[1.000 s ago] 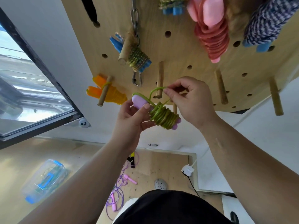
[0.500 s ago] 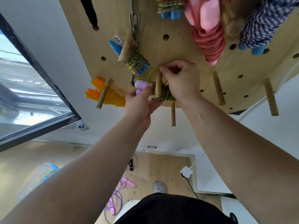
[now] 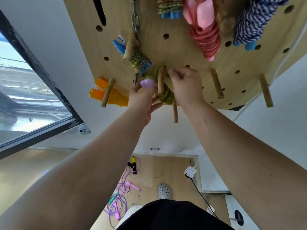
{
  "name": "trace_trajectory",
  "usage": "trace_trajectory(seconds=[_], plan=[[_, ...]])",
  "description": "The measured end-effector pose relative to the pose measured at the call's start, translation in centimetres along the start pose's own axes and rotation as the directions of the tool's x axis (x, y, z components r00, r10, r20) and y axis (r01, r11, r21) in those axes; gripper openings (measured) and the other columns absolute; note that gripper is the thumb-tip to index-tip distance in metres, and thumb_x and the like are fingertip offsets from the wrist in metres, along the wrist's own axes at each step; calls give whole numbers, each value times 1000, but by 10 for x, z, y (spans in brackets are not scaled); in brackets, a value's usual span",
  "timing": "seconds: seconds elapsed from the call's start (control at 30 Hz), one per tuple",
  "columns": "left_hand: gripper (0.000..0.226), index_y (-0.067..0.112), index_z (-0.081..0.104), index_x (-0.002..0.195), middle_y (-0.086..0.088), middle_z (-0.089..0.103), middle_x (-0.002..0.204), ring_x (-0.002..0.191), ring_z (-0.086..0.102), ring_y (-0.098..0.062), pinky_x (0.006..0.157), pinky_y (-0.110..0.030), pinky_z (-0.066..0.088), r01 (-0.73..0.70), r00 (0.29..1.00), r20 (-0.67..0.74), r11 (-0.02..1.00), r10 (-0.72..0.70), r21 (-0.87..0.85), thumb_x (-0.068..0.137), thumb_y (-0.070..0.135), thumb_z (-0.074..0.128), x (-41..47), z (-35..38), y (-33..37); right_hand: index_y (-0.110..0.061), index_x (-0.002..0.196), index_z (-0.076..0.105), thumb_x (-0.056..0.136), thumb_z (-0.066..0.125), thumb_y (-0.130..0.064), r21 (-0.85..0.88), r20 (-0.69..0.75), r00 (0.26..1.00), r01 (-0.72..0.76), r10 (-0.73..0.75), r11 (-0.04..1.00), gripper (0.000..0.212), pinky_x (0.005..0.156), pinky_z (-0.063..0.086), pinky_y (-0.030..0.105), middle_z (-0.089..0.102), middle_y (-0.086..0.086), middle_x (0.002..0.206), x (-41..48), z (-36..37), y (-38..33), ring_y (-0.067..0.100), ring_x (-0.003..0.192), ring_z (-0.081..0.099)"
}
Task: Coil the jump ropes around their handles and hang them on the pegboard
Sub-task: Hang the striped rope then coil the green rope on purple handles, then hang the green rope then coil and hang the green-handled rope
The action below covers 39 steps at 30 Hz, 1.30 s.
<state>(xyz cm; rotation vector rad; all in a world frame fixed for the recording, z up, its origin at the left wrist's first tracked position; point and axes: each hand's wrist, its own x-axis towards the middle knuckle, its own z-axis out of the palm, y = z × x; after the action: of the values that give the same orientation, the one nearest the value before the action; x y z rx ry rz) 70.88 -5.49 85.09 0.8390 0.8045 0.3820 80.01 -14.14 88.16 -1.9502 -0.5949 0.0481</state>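
- A white wall carries a pale wooden pegboard point(image 3: 182, 52), with a dark-framed window point(image 3: 25, 97) to its left and a wooden floor far below.
- The green jump rope point(image 3: 167, 97), coiled round its lilac handles point(image 3: 147, 83), sits against the pegboard near its lower edge, and its loop lies round a wooden peg point(image 3: 160, 82).
- The left hand point(image 3: 142, 100) holds the bundle from below, fingers curled round the lilac handles and the coil.
- The right hand point(image 3: 186, 85) is curled tight, its fingertips pinching the green loop at the base of the peg.
- Other coiled ropes hang nearby:
  - an orange rope point(image 3: 114, 95) at the lower left corner;
  - a speckled rope point(image 3: 139, 58) with blue handles just above the green one, beside a metal chain point(image 3: 135, 19);
  - a pink rope point(image 3: 206, 40) and a blue-and-white rope point(image 3: 255, 22) toward the upper edge.
- A purple rope point(image 3: 119, 196) with pink handles lies loose on the floor.
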Motion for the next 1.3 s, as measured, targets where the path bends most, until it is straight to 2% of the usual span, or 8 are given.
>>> trace_trajectory(seconds=[0.1, 0.2, 0.37, 0.43, 0.53, 0.8, 1.03, 1.3], plan=[[88, 20, 33, 152, -10, 65, 122, 106, 71, -30, 84, -47, 63, -1, 1000, -25, 999, 2, 44, 80, 26, 83, -9, -10, -4, -1, 82, 68, 96, 60, -29, -14, -11, 1000, -10, 10, 1000, 32, 68, 51, 44, 66, 16, 75, -25, -10, 8, 29, 74, 60], [80, 20, 34, 151, -4, 60, 115, 110, 67, -29, 90, -48, 60, 0, 999, -35, 994, 4, 110, 86, 23, 81, -19, -18, -10, -5, 86, 72, 97, 63, -26, -24, 13, 1000, -27, 28, 999, 25, 73, 53, 44, 69, 8, 77, -50, -16, 12, 26, 79, 64], [57, 18, 47, 137, -6, 63, 119, 105, 69, -26, 85, -47, 62, -22, 999, -43, 977, 32, 214, 90, 26, 77, -46, -45, -27, -20, 89, 72, 97, 65, -27, 37, 120, 990, -78, 74, 996, 13, 66, 51, 26, 65, -13, 73, -94, -21, 19, 5, 71, 58], [46, 18, 53, 130, -8, 66, 120, 101, 71, -26, 82, -45, 63, -32, 997, -65, 962, 52, 270, 91, 27, 76, -60, -62, -37, -25, 89, 71, 97, 66, -29, 52, 192, 974, -132, 120, 990, 10, 70, 47, 18, 67, -15, 81, -111, -19, 27, 1, 77, 60], [34, 18, 58, 122, -8, 67, 119, 98, 73, -26, 83, -48, 63, -32, 991, -113, 937, 76, 349, 93, 28, 73, -82, -93, -53, -23, 94, 72, 95, 68, -31, 59, 303, 937, -203, 176, 977, 9, 78, 49, 18, 70, -14, 92, -133, -11, 43, 1, 89, 63], [27, 15, 61, 118, -15, 66, 121, 88, 70, -26, 67, -39, 58, 120, 911, -409, 920, 47, 372, 95, 24, 71, -152, -184, -120, -23, 103, 70, 91, 72, -34, -20, 635, 718, -355, 286, 935, 16, 78, 51, 24, 70, -7, 101, -203, 28, 105, 8, 90, 65], [24, 14, 61, 116, -15, 66, 119, 89, 69, -29, 75, -41, 56, 273, 828, -558, 909, -55, 314, 97, 26, 68, -199, -251, -161, -25, 103, 68, 91, 72, -36, -127, 803, 485, -428, 346, 895, 16, 71, 46, 21, 69, -2, 104, -256, 60, 132, 13, 91, 64], [26, 17, 63, 110, -11, 68, 112, 99, 71, -33, 84, -49, 58, 429, 781, -595, 856, -190, 288, 95, 37, 69, -178, -355, -195, -24, 106, 67, 92, 69, -42, -290, 799, 387, -421, 459, 860, 22, 76, 52, 31, 67, 1, 106, -287, 139, 155, 19, 95, 65]])
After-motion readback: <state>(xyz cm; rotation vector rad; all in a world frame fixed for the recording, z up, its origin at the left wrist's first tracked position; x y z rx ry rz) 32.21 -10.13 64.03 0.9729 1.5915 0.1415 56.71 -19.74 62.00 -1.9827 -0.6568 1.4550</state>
